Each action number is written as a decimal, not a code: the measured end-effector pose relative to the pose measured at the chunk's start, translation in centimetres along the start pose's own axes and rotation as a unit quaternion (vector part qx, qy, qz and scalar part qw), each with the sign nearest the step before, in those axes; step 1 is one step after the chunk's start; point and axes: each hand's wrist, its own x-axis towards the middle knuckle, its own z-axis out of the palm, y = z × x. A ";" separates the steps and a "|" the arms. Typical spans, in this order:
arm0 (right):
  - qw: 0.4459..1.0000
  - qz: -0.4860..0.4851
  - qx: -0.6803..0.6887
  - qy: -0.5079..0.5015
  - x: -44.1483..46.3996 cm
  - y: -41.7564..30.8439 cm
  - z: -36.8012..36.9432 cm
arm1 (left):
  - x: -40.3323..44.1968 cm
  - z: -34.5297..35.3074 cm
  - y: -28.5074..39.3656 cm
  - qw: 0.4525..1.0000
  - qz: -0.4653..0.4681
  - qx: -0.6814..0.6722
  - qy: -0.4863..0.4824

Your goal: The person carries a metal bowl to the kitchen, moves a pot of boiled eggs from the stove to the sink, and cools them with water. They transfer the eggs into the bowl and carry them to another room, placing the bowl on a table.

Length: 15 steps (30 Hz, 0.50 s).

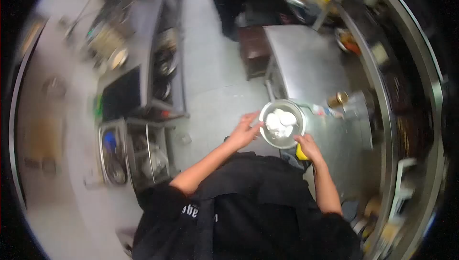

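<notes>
A round metal bowl (pixel 282 142) with several white, rounded pieces (pixel 282 120) in it is in front of my body, near the edge of the steel table. My right hand (pixel 309 146) grips the bowl's rim at its lower right. At the bowl's left side is my left hand (pixel 245 130), its fingers apart and the fingertips at or close to the rim; whether they touch it is too blurred to tell. A yellow item (pixel 301 152) shows just below the bowl, beside my right hand.
The steel table (pixel 311 64) runs along the right, with a jar (pixel 338 99) on it. A brown stool (pixel 252 49) stands at its far end. Another person (pixel 224 2) in dark clothes is at the top. Left are a steel counter (pixel 143 35) and a sink unit (pixel 107 164).
</notes>
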 end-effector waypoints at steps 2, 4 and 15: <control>0.999 -0.002 0.018 0.035 0.0 -1.6 0.4 | 1.0 -2.4 0.5 0.998 0.022 0.063 0.011; 0.998 -0.013 0.044 0.052 0.6 -2.0 0.6 | 2.2 -4.4 1.8 0.993 0.060 0.106 -0.003; 0.977 0.031 0.111 0.180 0.1 -0.3 2.4 | 10.8 -2.2 5.5 0.957 -0.034 0.106 -0.268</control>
